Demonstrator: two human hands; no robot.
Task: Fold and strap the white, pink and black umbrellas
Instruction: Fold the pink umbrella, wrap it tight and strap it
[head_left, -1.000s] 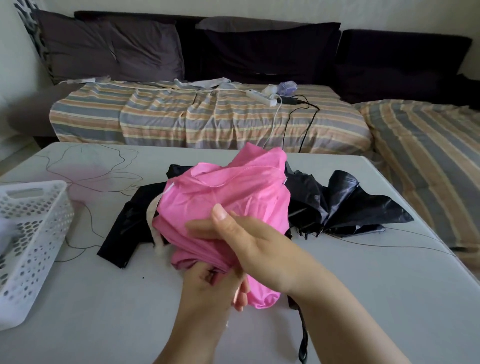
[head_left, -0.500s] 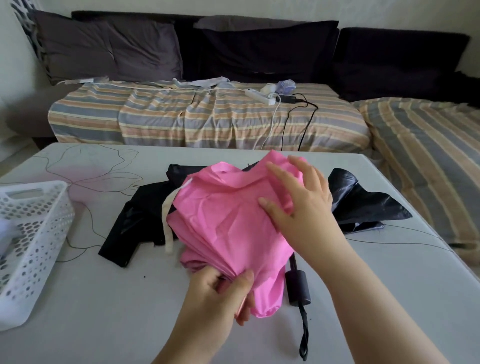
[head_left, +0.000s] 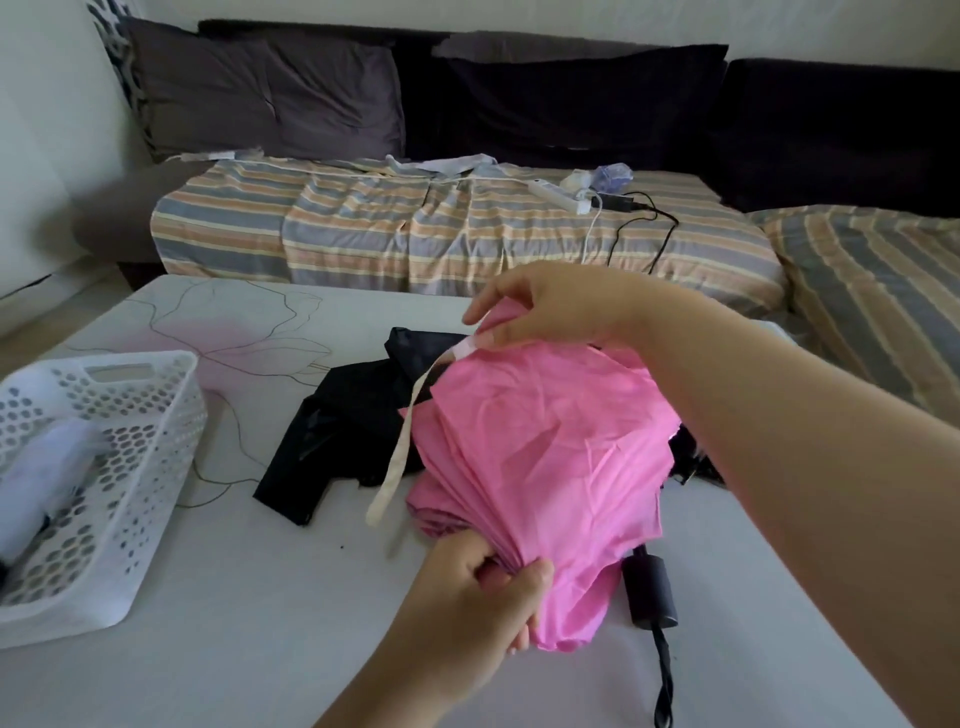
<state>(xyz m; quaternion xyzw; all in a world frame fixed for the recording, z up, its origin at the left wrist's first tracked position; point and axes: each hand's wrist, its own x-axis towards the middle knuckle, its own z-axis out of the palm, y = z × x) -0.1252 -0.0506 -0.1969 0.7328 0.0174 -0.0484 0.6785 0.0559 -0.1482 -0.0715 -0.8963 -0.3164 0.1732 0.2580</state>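
**A:** Your left hand (head_left: 483, 587), low in the centre of the frame, is curled tight round the gathered folds of the pink umbrella (head_left: 545, 457). Your right hand (head_left: 545, 312), above the middle, pinches the canopy's top edge right where the pale strap (head_left: 402, 441) is sewn on.

**B:** So what can go wrong?

**A:** The strap hangs loose down the left side of the canopy. If you wrap it before the pleats lie even, I think the bundle ends up lumpy and the strap may not reach round. Loosen the left grip and the folds would likely fan open.

**B:** And the others?

**A:** The black umbrella (head_left: 353, 431) lies unfolded on the table (head_left: 234, 649) right behind and under the pink one, its handle (head_left: 649, 592) poking out at lower right. Dragging pink fabric could snag it. The white umbrella (head_left: 47, 483) sits in the basket (head_left: 156, 467) at the left edge.
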